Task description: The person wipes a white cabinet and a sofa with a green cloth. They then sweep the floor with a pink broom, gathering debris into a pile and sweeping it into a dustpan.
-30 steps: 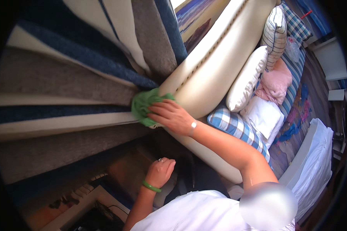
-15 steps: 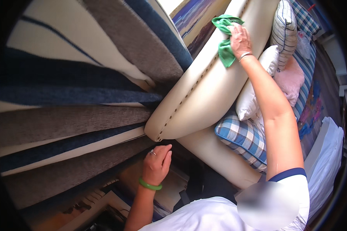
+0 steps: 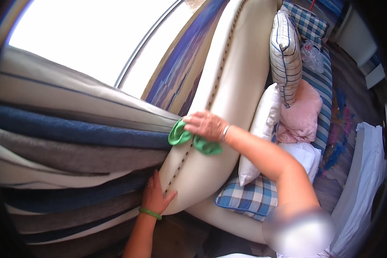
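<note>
Across the cream sofa backrest [image 3: 228,112], edged with a row of dark studs, my right hand [image 3: 207,125] presses a green cloth [image 3: 208,146]. The cloth is bunched, with folds sticking out on both sides of my fingers. At the near end of the backrest, my left hand [image 3: 155,195] lies against the corner, thumb spread from the fingers and nothing held. Striped curtains [image 3: 81,150] in blue, grey and cream hang right beside it.
A white cushion [image 3: 261,133], striped pillow [image 3: 286,60], pink plush item [image 3: 303,114] and blue checked cushion [image 3: 249,195] crowd the seat. Behind the backrest leans a painted picture [image 3: 180,56], near a bright window [image 3: 86,38]. White fabric [image 3: 359,185] hangs at the right.
My right hand has brought the cloth down along the backrest toward its near end. My left hand has come up onto the backrest's corner. The view has shifted, showing the window.
</note>
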{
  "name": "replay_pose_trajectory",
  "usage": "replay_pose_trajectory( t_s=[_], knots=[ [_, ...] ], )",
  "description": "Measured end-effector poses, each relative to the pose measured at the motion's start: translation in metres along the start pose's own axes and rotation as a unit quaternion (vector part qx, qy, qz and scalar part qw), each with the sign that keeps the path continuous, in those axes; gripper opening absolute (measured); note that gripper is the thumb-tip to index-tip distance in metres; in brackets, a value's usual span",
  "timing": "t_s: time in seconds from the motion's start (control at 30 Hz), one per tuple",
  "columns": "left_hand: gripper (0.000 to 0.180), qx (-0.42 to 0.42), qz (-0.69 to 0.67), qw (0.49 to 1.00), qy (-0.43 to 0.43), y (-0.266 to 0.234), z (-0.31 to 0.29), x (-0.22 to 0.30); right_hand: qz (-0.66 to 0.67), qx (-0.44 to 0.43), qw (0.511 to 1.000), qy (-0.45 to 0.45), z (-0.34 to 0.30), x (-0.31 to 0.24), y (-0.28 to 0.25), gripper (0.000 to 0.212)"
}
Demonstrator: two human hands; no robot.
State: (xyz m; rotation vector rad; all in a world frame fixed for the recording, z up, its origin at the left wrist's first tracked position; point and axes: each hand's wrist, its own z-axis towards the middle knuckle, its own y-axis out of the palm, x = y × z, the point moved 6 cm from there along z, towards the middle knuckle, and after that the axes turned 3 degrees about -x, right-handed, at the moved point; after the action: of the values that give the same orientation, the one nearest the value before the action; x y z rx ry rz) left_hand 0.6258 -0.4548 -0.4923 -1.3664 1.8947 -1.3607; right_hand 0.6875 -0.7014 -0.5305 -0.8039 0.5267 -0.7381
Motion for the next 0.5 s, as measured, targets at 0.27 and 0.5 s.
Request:
replay_pose_trajectory(
  t_s=[0.27,0.5],
  knots=[
    [0.076,0.028,0.031,0.999,-0.020,0.010,0.006,-0.003,-0.246,0.129,0.955,0.107,0.005,0.171,-0.063,0.034],
    [0.064,0.041,0.038,0.998,-0.001,0.011,0.015,0.001,-0.327,0.224,0.769,0.501,-0.060,0.267,-0.097,0.021]
  ],
)
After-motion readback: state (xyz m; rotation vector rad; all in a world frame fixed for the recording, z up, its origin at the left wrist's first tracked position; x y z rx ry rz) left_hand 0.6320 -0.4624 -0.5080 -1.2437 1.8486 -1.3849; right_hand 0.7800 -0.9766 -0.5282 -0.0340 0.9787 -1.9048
